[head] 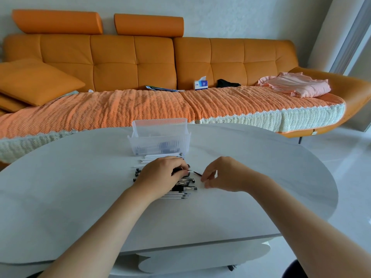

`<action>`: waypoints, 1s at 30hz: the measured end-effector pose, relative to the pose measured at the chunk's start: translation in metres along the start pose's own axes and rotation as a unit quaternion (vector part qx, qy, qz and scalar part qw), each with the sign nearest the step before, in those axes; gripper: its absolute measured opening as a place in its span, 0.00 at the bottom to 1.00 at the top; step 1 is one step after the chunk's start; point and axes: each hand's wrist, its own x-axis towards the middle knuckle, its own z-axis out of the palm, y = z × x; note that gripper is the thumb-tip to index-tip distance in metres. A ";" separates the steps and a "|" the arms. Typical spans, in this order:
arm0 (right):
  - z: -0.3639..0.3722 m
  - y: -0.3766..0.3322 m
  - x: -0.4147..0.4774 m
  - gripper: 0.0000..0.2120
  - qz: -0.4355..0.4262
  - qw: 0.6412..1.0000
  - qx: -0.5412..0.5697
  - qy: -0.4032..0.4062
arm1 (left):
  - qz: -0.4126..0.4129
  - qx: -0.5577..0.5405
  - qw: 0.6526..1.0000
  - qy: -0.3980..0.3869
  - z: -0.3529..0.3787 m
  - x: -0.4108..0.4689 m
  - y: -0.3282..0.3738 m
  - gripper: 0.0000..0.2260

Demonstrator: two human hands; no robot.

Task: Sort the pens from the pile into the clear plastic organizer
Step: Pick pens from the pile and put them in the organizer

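A pile of white and black pens (176, 189) lies in the middle of the pale oval table (80, 187). Just behind the pile stands the clear plastic organizer (159, 140), with several pens lying in its bottom. My left hand (160, 175) rests on the pile, fingers curled around dark pens. To its right, my right hand (222, 173) pinches the end of a thin dark pen (197, 173) that points toward the left hand.
Behind the table runs an orange sofa (140, 63) with a woven orange cover. On it lie a tissue box (200, 83), a magazine (162, 88), a dark item and folded pink cloth (295, 87).
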 end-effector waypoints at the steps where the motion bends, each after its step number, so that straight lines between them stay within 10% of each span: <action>1: -0.001 0.001 0.001 0.06 -0.001 1.000 0.006 0.006 | 0.000 -0.006 1.000 -0.003 0.000 0.000 -0.001 0.05; 7: 0.001 0.004 0.008 0.08 0.031 0.995 0.003 0.095 | -0.003 -0.025 0.999 -0.026 -0.003 -0.003 -0.003 0.06; 30: 0.018 -0.016 0.020 0.04 -0.062 0.996 -0.060 0.038 | -0.020 -0.016 0.999 -0.022 -0.018 -0.010 -0.004 0.08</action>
